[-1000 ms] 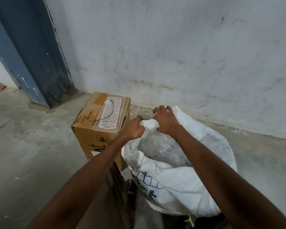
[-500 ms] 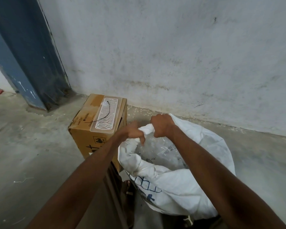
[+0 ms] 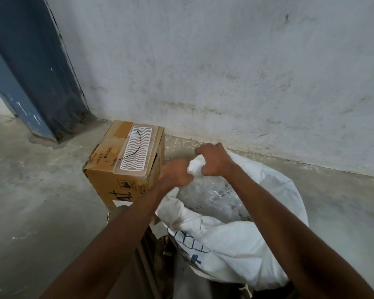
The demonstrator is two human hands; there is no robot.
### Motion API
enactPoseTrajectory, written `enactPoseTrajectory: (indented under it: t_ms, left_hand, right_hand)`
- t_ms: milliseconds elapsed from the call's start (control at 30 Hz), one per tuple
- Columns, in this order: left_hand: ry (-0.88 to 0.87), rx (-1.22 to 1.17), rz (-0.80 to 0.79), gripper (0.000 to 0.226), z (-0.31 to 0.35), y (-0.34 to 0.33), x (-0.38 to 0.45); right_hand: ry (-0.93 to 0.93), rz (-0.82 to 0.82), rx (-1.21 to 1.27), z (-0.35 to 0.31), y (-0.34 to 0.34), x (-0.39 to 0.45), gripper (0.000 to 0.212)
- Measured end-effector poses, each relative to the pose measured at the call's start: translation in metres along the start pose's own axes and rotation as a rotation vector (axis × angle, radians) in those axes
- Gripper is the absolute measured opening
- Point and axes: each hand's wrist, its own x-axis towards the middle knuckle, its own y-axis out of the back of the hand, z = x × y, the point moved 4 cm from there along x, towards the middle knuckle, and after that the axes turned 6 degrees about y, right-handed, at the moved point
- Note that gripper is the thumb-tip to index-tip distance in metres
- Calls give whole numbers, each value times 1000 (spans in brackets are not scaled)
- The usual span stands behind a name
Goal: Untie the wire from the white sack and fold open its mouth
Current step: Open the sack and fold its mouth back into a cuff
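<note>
The white sack [image 3: 235, 242] stands on the floor in front of me with its mouth open, and clear plastic [image 3: 209, 197] shows inside. Both hands grip the far rim of the mouth, which is bunched into a white wad between them. My left hand [image 3: 175, 174] is closed on the rim's left side, my right hand [image 3: 214, 159] on the right side. A thin black wire [image 3: 136, 147] lies loose on a white slotted tray on top of the cardboard box [image 3: 108, 169], left of the sack.
A grey plastered wall [image 3: 225, 72] runs close behind the sack and box. A blue door frame [image 3: 30, 72] stands at the left. Bare concrete floor [image 3: 35, 201] stretches to the left. My leg and sandalled foot [image 3: 163, 249] are just left of the sack.
Both hands have bunched the sack's far rim together and pulled it a little nearer. The view has shifted slightly. The wire on the box has not moved.
</note>
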Motion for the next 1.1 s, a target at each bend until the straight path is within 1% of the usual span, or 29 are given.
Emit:
enactPoseTrajectory:
  t_ms: [33, 67, 100, 133, 167, 200, 233, 267, 300, 333, 367, 400, 433, 467, 500, 600, 633, 667, 700, 733, 800, 833, 900, 933, 967, 1000, 1033, 1067, 1100]
  left_hand:
    - [24, -92, -58, 27, -3, 4, 4]
    - [64, -163, -124, 31, -6, 6, 7]
    - [109, -212, -205, 42, -9, 7, 8]
    - [143, -236, -291, 52, -11, 6, 8]
    - [155, -239, -360, 58, -12, 5, 8]
    - [142, -221, -391, 56, -13, 2, 10]
    - [116, -186, -382, 53, -12, 0, 12]
    - [71, -113, -332, 56, -10, -2, 13]
    - [17, 11, -227, 70, -8, -4, 14]
    - [-44, 172, -79, 89, -6, -7, 15]
    - [-110, 325, 63, 106, -1, -11, 13]
    - [-156, 424, 151, 116, 6, -15, 11]
    - [-175, 466, 192, 119, 12, -21, 11]
    - [-166, 485, 207, 116, 16, -26, 12]
    - [-143, 492, 214, 107, 20, -30, 14]
    - [-87, 498, 184, 66, 28, -33, 22]
    - [-89, 479, 157, 55, 31, -34, 26]
    - [-89, 432, 113, 49, 33, -32, 28]
    - [-80, 350, 41, 48, 32, -30, 32]
    - [-55, 242, -50, 49, 32, -26, 35]
    - [13, 70, -216, 49, 24, -22, 43]
    - [37, 40, -269, 49, 21, -20, 46]
    - [58, 40, -314, 56, 16, -20, 51]
    - [50, 60, -314, 63, 17, -21, 50]
    - [22, 102, -272, 74, 20, -22, 48]
    - [-33, 194, -154, 87, 25, -21, 47]
    - [-114, 321, -2, 98, 32, -21, 46]
    - [-186, 432, 117, 105, 42, -23, 42]
    - [-247, 501, 185, 107, 51, -28, 41]
  right_hand:
    - [21, 89, -96, 2, -5, -7, 69]
    - [22, 135, -179, 4, -12, -15, 81]
    - [12, 145, -249, 6, -18, -22, 91]
    - [-16, 119, -296, 9, -25, -26, 97]
    - [-53, 72, -294, 14, -33, -28, 95]
    - [-107, 26, -239, 17, -36, -28, 87]
    - [-162, 5, -152, 22, -38, -27, 76]
    - [-214, 8, -77, 26, -35, -25, 65]
    - [-250, 15, -36, 30, -31, -23, 55]
    - [-268, 14, -20, 32, -25, -20, 49]
    - [-274, 14, -20, 33, -20, -18, 46]
    - [-275, 8, -19, 33, -14, -17, 44]
    - [-274, -11, -13, 33, -11, -14, 43]
    - [-275, -46, -3, 33, -8, -13, 43]
    - [-281, -105, 7, 33, -7, -11, 44]
    - [-305, -323, 103, 38, -10, -12, 54]
    - [-295, -329, 138, 41, -12, -15, 58]
    - [-270, -281, 139, 42, -13, -19, 60]
    - [-233, -193, 80, 44, -14, -24, 65]
    - [-188, -97, -38, 46, -17, -30, 74]
    - [-178, 16, -223, 50, -26, -44, 95]
    - [-208, 36, -244, 53, -30, -50, 94]
    - [-282, 5, -202, 62, -36, -55, 71]
    - [-317, -17, -159, 65, -37, -55, 62]
    - [-347, -38, -103, 68, -36, -54, 58]
    - [-371, -51, -48, 68, -33, -52, 55]
    - [-380, -45, 5, 69, -30, -48, 54]
    - [-390, -58, 49, 70, -27, -44, 53]
    - [-393, -94, 89, 71, -24, -40, 52]
